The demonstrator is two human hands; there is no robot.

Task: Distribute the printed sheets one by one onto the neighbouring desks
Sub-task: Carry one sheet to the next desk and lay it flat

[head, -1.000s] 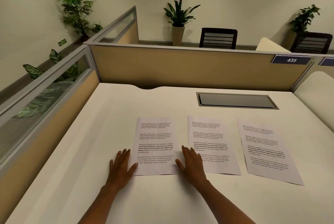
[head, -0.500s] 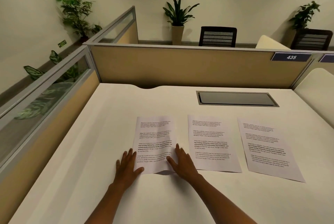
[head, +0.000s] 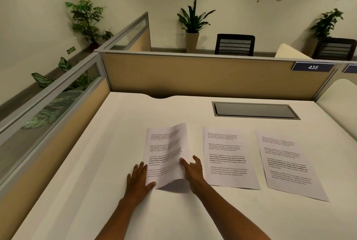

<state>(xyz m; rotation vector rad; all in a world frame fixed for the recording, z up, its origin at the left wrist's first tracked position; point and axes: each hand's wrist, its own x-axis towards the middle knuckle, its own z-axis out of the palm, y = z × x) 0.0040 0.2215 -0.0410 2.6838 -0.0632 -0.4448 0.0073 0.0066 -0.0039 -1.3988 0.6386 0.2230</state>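
Observation:
Three printed sheets lie in a row on the white desk (head: 123,123). The left sheet (head: 164,148) is bowed, its right edge and near corner lifted off the desk with a shadow beneath. My right hand (head: 192,170) pinches that raised right edge, thumb on top. My left hand (head: 138,180) rests flat at the sheet's lower left corner, thumb on the paper. The middle sheet (head: 228,156) and the right sheet (head: 286,164) lie flat and untouched.
A grey cable hatch (head: 255,110) is set into the desk behind the sheets. Tan partitions (head: 193,75) close off the back and left sides; a plate reads 435 (head: 313,67). A neighbouring desk (head: 342,94) adjoins at right. Chairs and potted plants stand beyond.
My right hand slid left from between the sheets to the left sheet's right edge and lifted it, so the sheet now bows up. My left hand moved onto its lower left corner.

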